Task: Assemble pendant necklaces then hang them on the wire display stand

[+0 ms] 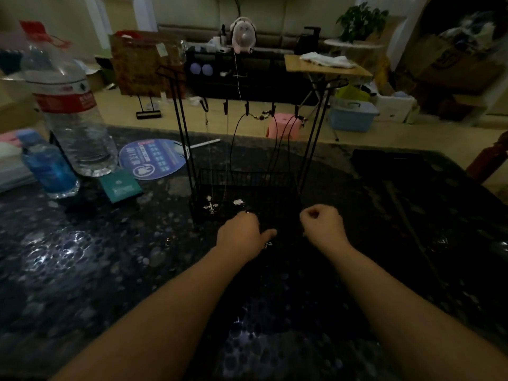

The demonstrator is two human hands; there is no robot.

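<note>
The black wire display stand [310, 149] rises at the table's middle, with a mesh basket [247, 185] at its base. Several dark cord necklaces [286, 133] hang from its top hooks, and silver pendants [211, 207] lie by the basket's front left. My left hand [240, 235] is just in front of the basket with its fingers curled; a small metal glint shows at its fingertips. A small silver pendant [268, 244] sits just under its thumb. My right hand [323, 224] is to the right, curled with thumb and finger pinched together. The thin dark cord between the hands barely shows.
A large water bottle [68, 105] and a small blue bottle [46, 166] stand at the left, with a green packet [121, 188] and a round blue fan [152, 158] beside them. A black cloth [384, 166] lies at the right. A pink stool [283, 127] stands beyond the table.
</note>
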